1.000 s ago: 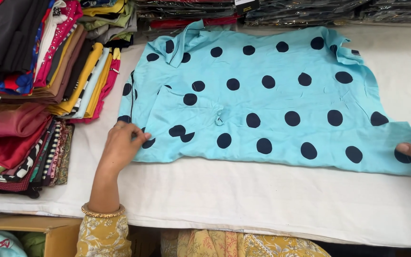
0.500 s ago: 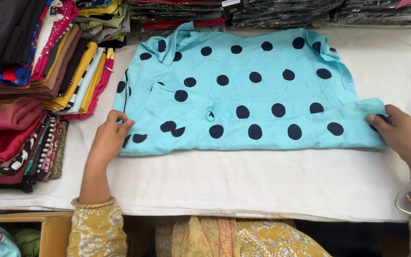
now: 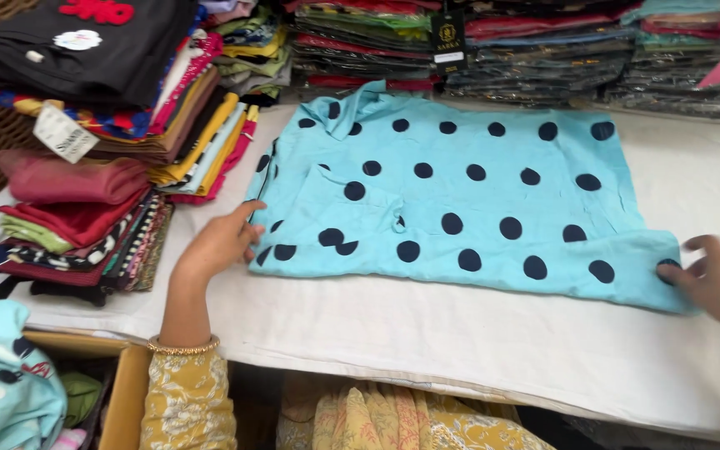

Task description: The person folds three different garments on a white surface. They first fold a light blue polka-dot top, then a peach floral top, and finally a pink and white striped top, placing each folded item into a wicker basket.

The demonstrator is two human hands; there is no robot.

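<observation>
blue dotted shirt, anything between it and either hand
Nothing visible does. The left hand rests right on the near left edge of the blue dotted shirt, and the right hand touches its near right corner, with only the white cloth beneath.

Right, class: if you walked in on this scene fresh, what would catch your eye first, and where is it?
The light blue shirt with dark polka dots lies flat mid-table on the white cloth. The left hand touches its near-left edge, and the right hand its right end. Colourful stacks of folded clothes rise at the left.
</observation>
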